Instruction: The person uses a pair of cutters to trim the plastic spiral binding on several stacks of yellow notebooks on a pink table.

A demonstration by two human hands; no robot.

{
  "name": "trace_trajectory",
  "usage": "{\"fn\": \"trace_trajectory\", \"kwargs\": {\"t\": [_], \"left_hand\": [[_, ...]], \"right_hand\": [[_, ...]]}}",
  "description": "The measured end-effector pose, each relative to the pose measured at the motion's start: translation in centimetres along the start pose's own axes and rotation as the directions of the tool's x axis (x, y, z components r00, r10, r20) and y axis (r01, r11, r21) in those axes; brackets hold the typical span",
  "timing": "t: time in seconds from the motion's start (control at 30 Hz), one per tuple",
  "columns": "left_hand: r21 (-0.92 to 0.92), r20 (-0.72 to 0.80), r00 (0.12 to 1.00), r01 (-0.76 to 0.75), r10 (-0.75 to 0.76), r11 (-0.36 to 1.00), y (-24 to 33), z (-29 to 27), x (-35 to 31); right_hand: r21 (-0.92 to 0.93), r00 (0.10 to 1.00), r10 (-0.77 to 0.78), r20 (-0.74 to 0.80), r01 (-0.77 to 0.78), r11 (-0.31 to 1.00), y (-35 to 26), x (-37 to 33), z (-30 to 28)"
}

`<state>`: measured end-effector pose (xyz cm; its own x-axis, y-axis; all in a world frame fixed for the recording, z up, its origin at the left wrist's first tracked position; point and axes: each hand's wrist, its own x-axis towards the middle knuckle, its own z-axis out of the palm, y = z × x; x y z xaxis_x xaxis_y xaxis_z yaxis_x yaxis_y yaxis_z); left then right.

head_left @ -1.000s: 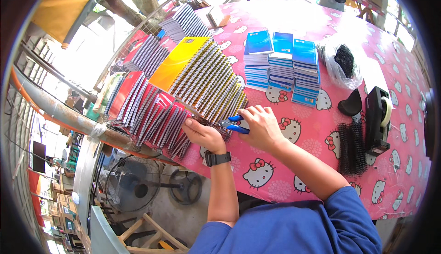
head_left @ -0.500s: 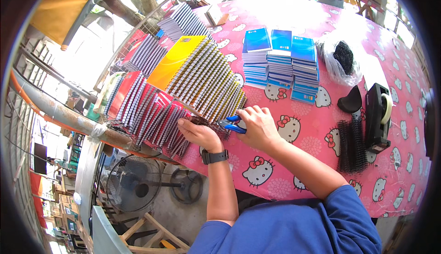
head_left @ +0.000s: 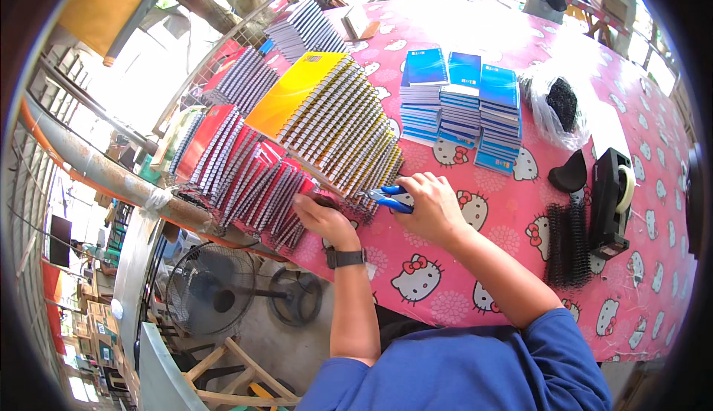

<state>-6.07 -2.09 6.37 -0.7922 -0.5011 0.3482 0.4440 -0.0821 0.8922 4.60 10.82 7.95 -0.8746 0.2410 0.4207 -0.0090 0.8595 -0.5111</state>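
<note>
The stack of yellow spiral notebooks (head_left: 308, 106) stands on the table (head_left: 512, 222), in front of the person and a little to the left, with its wire-bound side turned toward the right. Each binding runs on a slant, from near left to far right, and the lowest bindings come down close to the 2 hands. The blue-handled cutters (head_left: 397, 205) lie between the right hand (head_left: 433, 207) and the foot of that stack, their long axis roughly crosswise and their nose pointing left at its near lower corner. Whether the nose touches a wire there is too small to tell. The right hand is the nearer to this bound side; the left hand (head_left: 327, 222) is at the stack's near edge, just beside the red spiral notebooks (head_left: 245, 181).

The right grip is closed around the cutters, whose 2 handles stand slightly apart. The left grip is curled, thumb up, with its fingers mostly hidden at the edge of the yellow stack; I cannot tell whether it pinches anything. A dark wristwatch (head_left: 346, 258) sits on the left wrist.

Farther off are 3 stacks of blue notebooks (head_left: 464, 77), and well to the right a black tape dispenser (head_left: 605, 214) beside a bundle of black binding coils (head_left: 568, 251).
</note>
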Motion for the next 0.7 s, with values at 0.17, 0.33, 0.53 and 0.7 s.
{"fn": "trace_trajectory", "kwargs": {"t": [0.17, 0.33, 0.53, 0.7], "left_hand": [[-0.054, 0.246, 0.968, -0.041, 0.053, 0.998, -1.7, -1.1, -3.5], [0.117, 0.250, 0.941, -0.264, 0.229, 0.957, -2.5, -1.3, -4.0], [0.161, 0.127, 0.945, -0.320, 0.302, 0.933, -2.2, 0.3, -3.0], [0.175, 0.155, 0.930, -0.359, 0.334, 0.917, -3.4, -0.2, -2.7]], "right_hand": [[-0.072, 0.999, -0.024, 0.021, 0.026, 0.997, -0.1, 0.1, 0.9], [-0.033, 0.995, 0.013, 0.100, -0.010, 0.999, -0.5, 0.5, 1.5], [0.020, 0.996, 0.068, 0.063, -0.069, 0.997, 0.6, -0.2, 1.3], [-0.137, 0.991, -0.101, -0.088, 0.088, 0.987, 0.7, -0.1, 1.8]]}}
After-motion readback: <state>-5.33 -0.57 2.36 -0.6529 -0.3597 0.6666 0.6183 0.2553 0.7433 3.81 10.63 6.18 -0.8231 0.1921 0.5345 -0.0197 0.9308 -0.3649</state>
